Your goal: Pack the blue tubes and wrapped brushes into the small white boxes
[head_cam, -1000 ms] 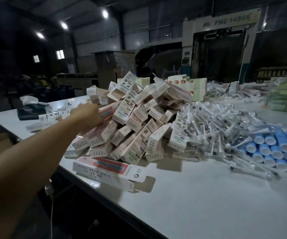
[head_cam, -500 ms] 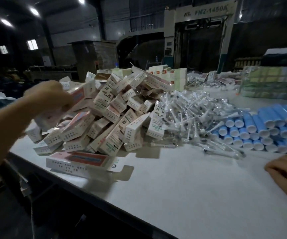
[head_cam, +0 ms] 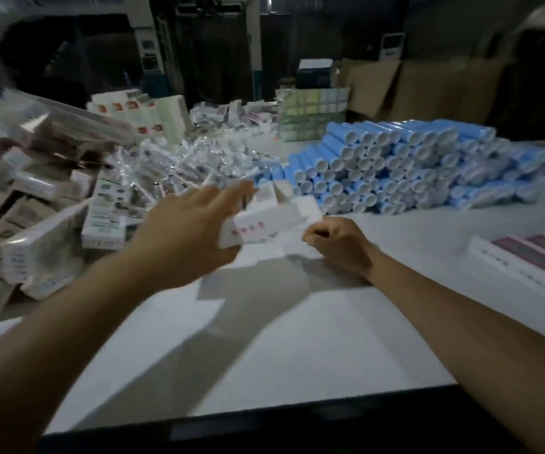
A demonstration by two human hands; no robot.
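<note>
Right, my left hand (head_cam: 186,234) grips one small white cardboard box (head_cam: 264,221) over the white tabletop (head_cam: 297,348), its end flaps standing open toward the far side. My right hand (head_cam: 336,240) sits just beside that box's right end, fingers curled in; motion blur keeps me from telling whether they pinch a flap or hold nothing. Behind the box, close by, lies the big stack of blue tubes with white caps (head_cam: 392,165), piled on their sides with the caps facing me. Left of the tubes sprawls the heap of clear-wrapped brushes (head_cam: 199,162), touching the tubes at its right edge. Further left, the jumbled pile of printed white boxes (head_cam: 38,217) crowds up against my left forearm. On the right edge of the table lies a flat white carton with maroon stripes (head_cam: 533,260), well apart from my hands. Brown cardboard sheets (head_cam: 428,86) lean at the back.
</note>
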